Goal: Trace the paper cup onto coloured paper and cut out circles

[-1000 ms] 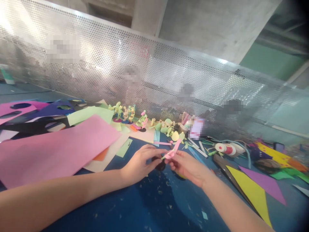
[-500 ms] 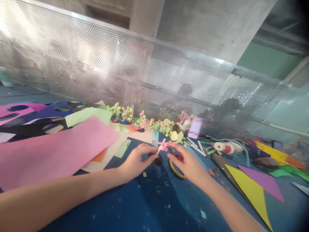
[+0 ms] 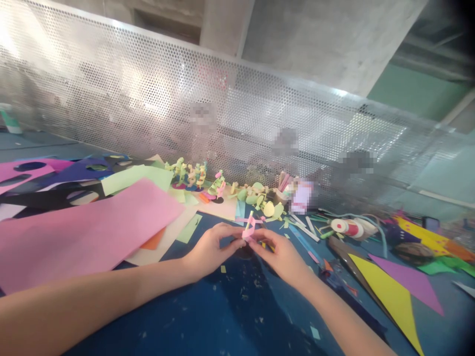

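Note:
Both my hands meet over the blue table top (image 3: 237, 306), just in front of me. My left hand (image 3: 211, 247) and my right hand (image 3: 280, 254) pinch a small paper figure (image 3: 249, 226) made of pink and pale green strips, which stands upright between their fingertips. A dark round piece lies under the figure, mostly hidden by my fingers. A row of similar small paper figures (image 3: 193, 175) stands a little farther back, near the mesh screen.
A big pink sheet (image 3: 81, 232) and other coloured sheets cover the left of the table. Yellow (image 3: 386, 289) and purple paper triangles lie at the right, beside a tape roll (image 3: 347, 227) and paper scraps. A perforated metal screen (image 3: 222, 118) closes the far edge.
My right hand has come back left and closed on the paper figure, covering the yellow-handled scissors seen half a second ago. The figure now stands more upright.

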`<state>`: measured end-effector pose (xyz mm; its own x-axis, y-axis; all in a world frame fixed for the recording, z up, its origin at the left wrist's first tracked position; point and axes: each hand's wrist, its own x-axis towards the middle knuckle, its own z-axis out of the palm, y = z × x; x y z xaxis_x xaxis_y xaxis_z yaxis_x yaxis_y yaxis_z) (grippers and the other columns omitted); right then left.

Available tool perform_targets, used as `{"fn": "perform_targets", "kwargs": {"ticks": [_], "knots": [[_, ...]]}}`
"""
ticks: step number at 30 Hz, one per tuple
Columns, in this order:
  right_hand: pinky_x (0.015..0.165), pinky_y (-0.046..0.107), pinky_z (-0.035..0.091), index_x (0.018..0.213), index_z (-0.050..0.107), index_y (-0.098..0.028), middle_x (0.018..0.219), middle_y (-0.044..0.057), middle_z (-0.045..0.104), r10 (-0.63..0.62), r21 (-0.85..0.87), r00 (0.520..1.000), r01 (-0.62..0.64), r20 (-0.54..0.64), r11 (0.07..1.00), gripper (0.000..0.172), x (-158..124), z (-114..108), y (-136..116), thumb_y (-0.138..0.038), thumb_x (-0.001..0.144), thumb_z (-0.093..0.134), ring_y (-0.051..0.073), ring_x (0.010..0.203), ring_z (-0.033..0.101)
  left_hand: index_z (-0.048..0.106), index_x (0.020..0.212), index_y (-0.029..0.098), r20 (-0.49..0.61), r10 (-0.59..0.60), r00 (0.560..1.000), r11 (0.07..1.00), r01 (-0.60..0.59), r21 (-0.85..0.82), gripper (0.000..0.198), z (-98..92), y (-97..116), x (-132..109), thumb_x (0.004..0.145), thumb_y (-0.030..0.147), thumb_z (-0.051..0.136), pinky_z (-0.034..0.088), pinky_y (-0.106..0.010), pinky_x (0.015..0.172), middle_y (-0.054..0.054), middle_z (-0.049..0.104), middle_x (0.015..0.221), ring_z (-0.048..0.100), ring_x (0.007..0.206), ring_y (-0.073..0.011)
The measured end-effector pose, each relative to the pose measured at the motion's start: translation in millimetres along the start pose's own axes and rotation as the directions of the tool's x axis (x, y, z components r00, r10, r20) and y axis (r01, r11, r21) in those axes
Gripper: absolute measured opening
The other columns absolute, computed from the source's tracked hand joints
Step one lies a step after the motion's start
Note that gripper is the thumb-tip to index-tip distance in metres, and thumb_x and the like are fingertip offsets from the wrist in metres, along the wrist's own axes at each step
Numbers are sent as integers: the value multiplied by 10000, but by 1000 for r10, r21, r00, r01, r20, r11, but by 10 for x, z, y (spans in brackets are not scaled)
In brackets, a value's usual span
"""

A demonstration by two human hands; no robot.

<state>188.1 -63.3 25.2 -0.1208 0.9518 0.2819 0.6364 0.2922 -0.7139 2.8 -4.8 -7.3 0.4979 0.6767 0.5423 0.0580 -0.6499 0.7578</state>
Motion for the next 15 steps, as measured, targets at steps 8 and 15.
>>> {"fn": "perform_targets", "kwargs": {"ticks": [8, 15], "knots": [[789, 330, 457, 883, 636, -217, 900, 32, 660, -3, -45, 990, -3, -139, 999, 160, -34, -15, 21, -359, 837, 577, 201, 837, 610, 569, 1198, 246, 17, -49, 999, 999, 49, -6, 366, 2, 7, -10, 832, 255, 578, 462, -331, 898, -24, 678, 926, 606, 939, -176], [769, 317, 470, 903, 628, -213, 902, 36, 665, 26, -11, 986, -28, -164, 1000, 154, -95, -10, -16, -340, 832, 578, 199, 823, 615, 587, 1175, 211, 16, -98, 995, 995, 98, 15, 353, 1, 26, -5, 826, 263, 584, 457, -338, 902, -27, 683, 922, 602, 953, -185]]}}
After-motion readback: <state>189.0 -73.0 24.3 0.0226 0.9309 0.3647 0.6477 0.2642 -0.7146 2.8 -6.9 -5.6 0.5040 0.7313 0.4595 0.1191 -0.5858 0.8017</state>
